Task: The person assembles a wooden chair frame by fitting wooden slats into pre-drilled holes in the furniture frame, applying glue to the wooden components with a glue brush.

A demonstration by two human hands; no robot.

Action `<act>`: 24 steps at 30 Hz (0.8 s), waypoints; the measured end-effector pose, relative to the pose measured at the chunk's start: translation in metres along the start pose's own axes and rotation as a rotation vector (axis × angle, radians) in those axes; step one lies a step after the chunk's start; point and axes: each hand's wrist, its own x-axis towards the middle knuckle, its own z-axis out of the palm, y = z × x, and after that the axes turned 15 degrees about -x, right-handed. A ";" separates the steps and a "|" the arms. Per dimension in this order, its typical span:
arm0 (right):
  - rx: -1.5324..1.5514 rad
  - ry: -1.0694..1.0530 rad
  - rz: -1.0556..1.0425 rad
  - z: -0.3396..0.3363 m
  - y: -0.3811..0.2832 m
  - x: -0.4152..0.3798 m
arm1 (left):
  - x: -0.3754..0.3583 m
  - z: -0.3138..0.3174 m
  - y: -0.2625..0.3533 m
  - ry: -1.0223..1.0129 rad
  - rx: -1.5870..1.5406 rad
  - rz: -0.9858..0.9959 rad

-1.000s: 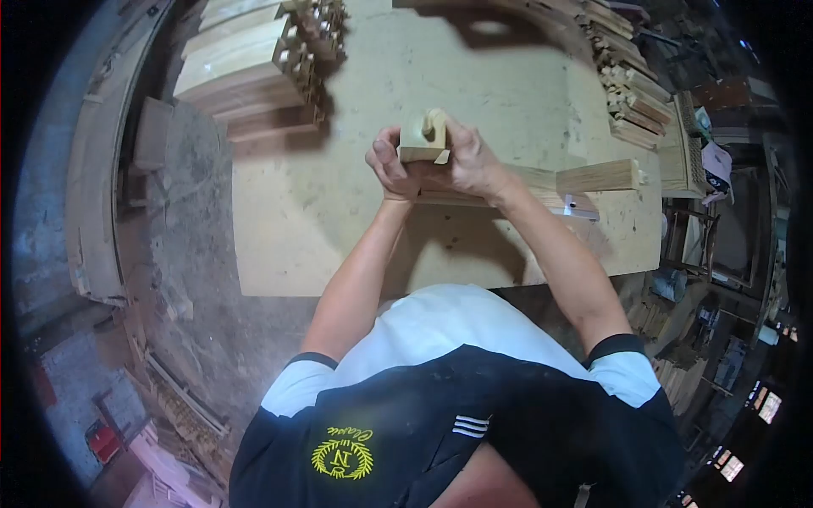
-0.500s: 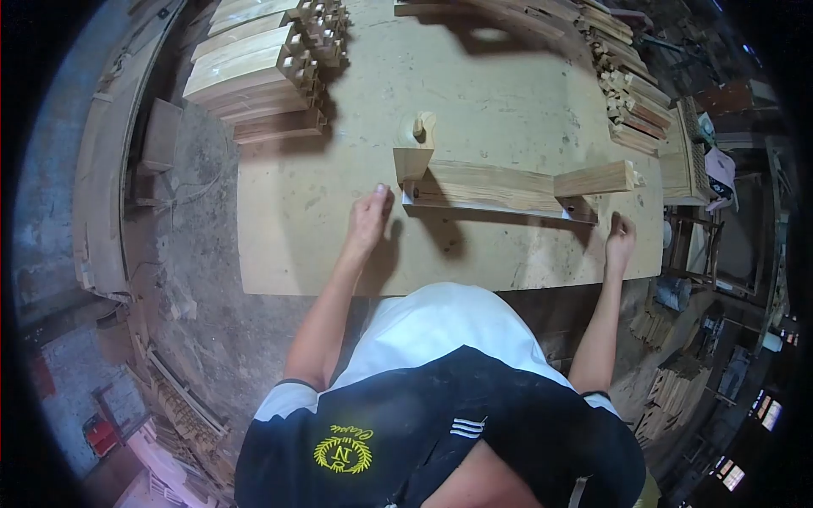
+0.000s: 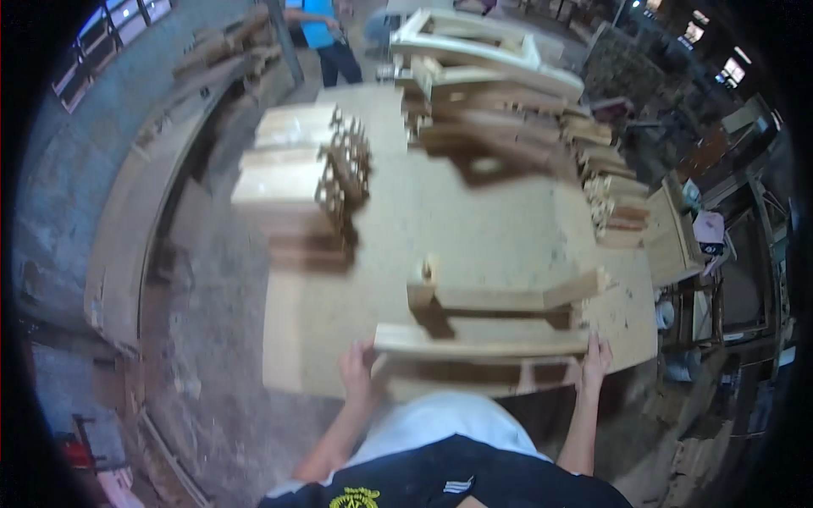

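Observation:
A long pale wooden board (image 3: 483,342) is held level above the table's near edge. Its left end is in my left hand (image 3: 357,366), whose fingers are closed on it. My right hand (image 3: 595,360) grips the other end. Just beyond the board, a wooden assembly (image 3: 491,300) rests on the table, with a short piece standing out at each end. Motion blur softens the board and the hands, and the finger details are unclear.
Stacked wooden pieces (image 3: 284,182) stand at the table's left. More stacks (image 3: 614,199) line the right side, and pale frames (image 3: 483,51) lie on wood at the far end. Beyond the table (image 3: 292,339) stands a person in blue (image 3: 320,34).
The view has tilted up, showing more of the far end. Both hands, earlier beside the assembly with no board between them, are now closed on the ends of a long board.

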 end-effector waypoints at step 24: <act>0.602 0.196 -0.381 -0.026 -0.142 0.127 | 0.065 0.167 0.078 -0.526 -0.073 0.504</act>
